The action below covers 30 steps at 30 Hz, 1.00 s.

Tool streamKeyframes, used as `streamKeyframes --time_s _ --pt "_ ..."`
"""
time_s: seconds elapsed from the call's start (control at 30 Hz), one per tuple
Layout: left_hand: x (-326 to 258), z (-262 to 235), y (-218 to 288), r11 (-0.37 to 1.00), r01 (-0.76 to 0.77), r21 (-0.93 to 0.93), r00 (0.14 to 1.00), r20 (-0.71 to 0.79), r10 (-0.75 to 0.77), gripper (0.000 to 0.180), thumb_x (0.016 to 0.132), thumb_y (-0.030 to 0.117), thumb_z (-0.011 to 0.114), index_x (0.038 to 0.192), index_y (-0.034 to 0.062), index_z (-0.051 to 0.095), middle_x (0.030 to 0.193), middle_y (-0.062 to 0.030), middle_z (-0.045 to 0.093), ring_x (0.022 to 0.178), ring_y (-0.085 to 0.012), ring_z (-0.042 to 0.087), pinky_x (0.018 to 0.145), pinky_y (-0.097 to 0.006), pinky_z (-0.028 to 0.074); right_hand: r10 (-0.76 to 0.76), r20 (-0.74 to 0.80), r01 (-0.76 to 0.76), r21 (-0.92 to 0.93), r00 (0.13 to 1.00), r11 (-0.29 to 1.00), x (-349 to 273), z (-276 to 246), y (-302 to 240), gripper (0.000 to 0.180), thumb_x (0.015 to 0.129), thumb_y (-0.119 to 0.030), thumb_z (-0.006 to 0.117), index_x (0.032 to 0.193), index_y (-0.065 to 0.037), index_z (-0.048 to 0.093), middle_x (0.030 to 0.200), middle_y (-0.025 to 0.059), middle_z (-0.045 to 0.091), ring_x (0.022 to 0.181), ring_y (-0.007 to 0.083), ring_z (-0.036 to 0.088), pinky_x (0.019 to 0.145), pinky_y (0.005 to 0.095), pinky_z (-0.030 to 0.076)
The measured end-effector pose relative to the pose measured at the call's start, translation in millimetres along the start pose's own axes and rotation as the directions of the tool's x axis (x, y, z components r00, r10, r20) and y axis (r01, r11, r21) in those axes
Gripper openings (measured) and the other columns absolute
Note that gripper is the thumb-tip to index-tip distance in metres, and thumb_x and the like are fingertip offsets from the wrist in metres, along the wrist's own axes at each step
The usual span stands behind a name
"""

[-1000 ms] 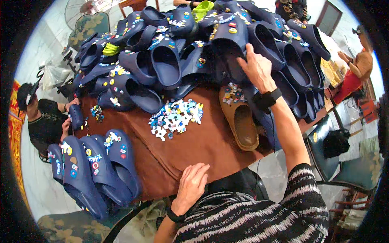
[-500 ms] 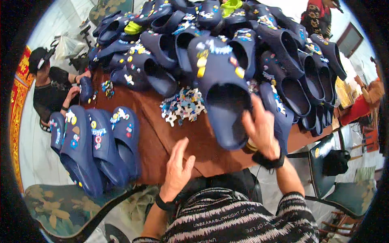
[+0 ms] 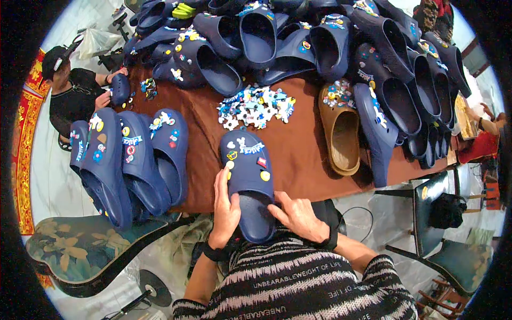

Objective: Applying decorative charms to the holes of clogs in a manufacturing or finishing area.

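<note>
Her left hand (image 3: pixel 225 210) and right hand (image 3: pixel 297 216) grip one blue clog (image 3: pixel 249 184); four decorated clogs (image 3: pixel 130 162) lie left, one brown clog (image 3: pixel 341 133) right; the back pile (image 3: pixel 330 42) is uncountable.

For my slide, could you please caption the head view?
Both hands, left hand and right hand, hold a charm-studded navy clog at a brown table piled with clogs.

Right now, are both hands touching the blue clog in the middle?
Touching. The head view shows the left hand pressed along the navy clog's left side and the right hand resting on its heel edge.
</note>
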State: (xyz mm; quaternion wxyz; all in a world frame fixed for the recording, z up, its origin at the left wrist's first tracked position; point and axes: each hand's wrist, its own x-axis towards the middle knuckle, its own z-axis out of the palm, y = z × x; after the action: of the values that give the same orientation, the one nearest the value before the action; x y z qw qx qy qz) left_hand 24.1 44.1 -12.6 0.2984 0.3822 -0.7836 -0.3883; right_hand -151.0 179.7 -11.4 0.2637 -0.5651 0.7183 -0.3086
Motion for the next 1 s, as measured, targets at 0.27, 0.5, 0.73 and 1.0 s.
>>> streamKeyframes --time_s 0.27,0.5,0.73,1.0 --pt "14.5 15.4 2.2 0.999 -0.005 -0.054 1.000 -0.018 0.004 0.074 0.080 -0.012 0.045 0.151 0.0063 0.037 0.152 -0.0198 0.039 0.144 -0.0356 0.036 0.121 -0.042 0.027 -0.109 -0.247 0.123 0.039 0.963 0.992 85.5 -51.8 9.6 0.033 0.095 -0.030 0.065 0.116 -0.004 0.062 0.103 0.0193 0.067 0.093 0.0400 0.067 0.077 0.0489 0.053" --pt "15.8 18.5 5.6 0.997 -0.073 0.026 0.994 -0.080 0.075 0.071 0.084 -0.007 0.055 0.151 0.0058 0.037 0.153 -0.0249 0.034 0.144 -0.0419 0.033 0.120 -0.046 0.028 -0.234 -0.101 0.208 -0.218 0.967 0.953 136.8 -39.0 15.2 0.039 0.090 -0.035 0.069 0.116 -0.005 0.063 0.109 0.0181 0.060 0.102 0.0390 0.061 0.081 0.0496 0.054" --pt "38.7 3.7 17.2 0.907 -0.385 0.172 0.910 0.236 0.342 0.060 0.078 -0.008 0.060 0.137 0.0035 0.054 0.145 -0.0186 0.045 0.142 -0.0426 0.034 0.118 -0.050 0.030 -0.197 -0.125 0.156 -0.277 0.972 0.948 139.8 -30.0 15.9 0.034 0.091 -0.033 0.069 0.106 -0.004 0.060 0.100 0.0197 0.062 0.092 0.0397 0.064 0.075 0.0499 0.054" --pt "38.0 4.4 20.2 0.924 -0.342 0.171 0.922 0.251 0.295 0.062 0.079 -0.011 0.058 0.139 0.0023 0.052 0.144 -0.0192 0.046 0.142 -0.0414 0.033 0.119 -0.049 0.029 -0.039 -0.014 0.039 -0.017 0.999 0.999 150.2 -36.5 16.4 0.031 0.091 -0.030 0.069 0.104 -0.004 0.059 0.093 0.0227 0.067 0.090 0.0418 0.066 0.074 0.0511 0.051"
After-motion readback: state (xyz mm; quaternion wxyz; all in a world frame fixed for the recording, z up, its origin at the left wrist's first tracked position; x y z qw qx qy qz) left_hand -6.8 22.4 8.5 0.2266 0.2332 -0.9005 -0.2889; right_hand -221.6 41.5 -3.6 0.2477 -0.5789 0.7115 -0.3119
